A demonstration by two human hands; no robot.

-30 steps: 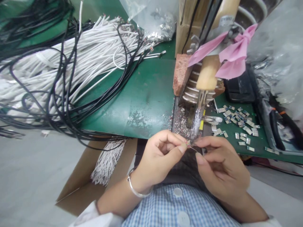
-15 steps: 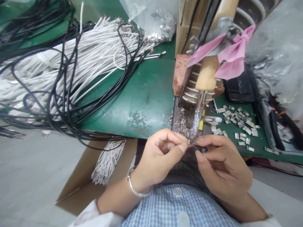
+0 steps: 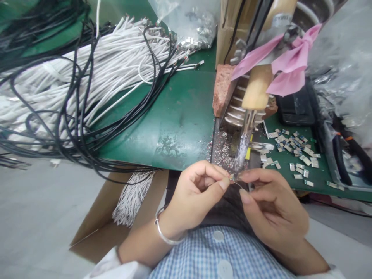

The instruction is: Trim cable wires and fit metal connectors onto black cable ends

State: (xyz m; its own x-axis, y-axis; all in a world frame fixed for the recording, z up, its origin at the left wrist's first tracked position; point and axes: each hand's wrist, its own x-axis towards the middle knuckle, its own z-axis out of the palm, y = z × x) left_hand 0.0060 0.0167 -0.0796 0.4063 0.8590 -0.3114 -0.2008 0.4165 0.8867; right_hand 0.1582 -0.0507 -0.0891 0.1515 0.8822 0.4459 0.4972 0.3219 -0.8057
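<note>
Left hand (image 3: 193, 193) pinches a tiny metal connector piece (image 3: 231, 177) between thumb and forefinger, right under the soldering iron tip (image 3: 238, 164); the right hand (image 3: 269, 207) pinches a thin solder wire (image 3: 240, 183) up to it. Both look light and easily dropped or bent, best gripped by the edges, well clear of the hot tip. Loose small connectors (image 3: 293, 153) scatter on the green bench mat (image 3: 180, 116), and tangled white and black cables (image 3: 87, 77) crowd the left.
</note>
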